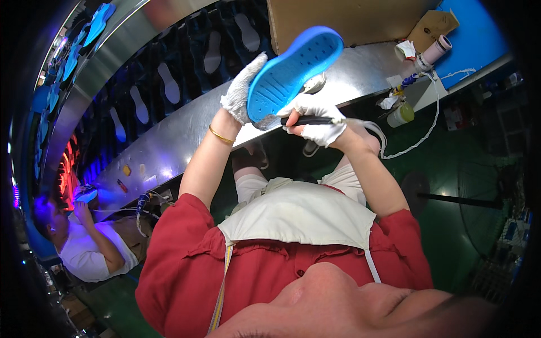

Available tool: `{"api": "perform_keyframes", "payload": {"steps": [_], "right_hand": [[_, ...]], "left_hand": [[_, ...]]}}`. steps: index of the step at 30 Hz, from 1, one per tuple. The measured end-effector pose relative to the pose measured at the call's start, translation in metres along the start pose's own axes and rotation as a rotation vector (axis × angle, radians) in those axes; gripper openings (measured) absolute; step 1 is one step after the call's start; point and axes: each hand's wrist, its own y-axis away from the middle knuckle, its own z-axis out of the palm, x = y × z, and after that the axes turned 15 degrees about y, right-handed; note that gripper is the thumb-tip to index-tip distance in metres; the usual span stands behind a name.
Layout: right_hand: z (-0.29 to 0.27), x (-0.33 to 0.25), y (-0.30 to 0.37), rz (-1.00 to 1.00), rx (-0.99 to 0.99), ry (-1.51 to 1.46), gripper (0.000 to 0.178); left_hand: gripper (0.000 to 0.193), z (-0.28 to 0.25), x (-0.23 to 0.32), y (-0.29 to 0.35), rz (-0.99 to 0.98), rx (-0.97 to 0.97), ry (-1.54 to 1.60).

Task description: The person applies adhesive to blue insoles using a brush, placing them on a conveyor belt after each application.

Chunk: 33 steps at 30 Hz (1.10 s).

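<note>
Blue moulded shoe sole [287, 81], over silver steel bench [197, 129]: my white-gloved left hand [243, 87] clamps its left edge, so its inside faces me; right hand [318, 119] clasps black pen-shaped tool [310, 120] beside it.

Two gloves [243, 89], five pale soles [168, 83], one black-handled tool [311, 120].

Bright-blue shoe sole [284, 79] patterned with dark dots and lines — white gloves [241, 93], black tool [313, 120] — red shirt [180, 248], cream apron [298, 214].
</note>
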Motion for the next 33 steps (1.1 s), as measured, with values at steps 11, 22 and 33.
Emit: {"api": "perform_keyframes", "payload": {"steps": [11, 22, 33], "right_hand": [[-0.027, 0.003, -0.003, 0.186, -0.113, 0.037, 0.015], [-0.070, 0.000, -0.006, 0.074, -0.255, 0.312, 0.015], [0.018, -0.033, 0.015, 0.197, 0.009, -0.283, 0.010]], "left_hand": [[0.044, 0.000, -0.006, -0.011, -0.153, 0.001, -0.364], [0.053, -0.001, -0.006, -0.005, -0.245, 0.041, -0.242], [0.068, -0.037, -0.038, 0.007, 0.159, -0.191, 0.255]]}}
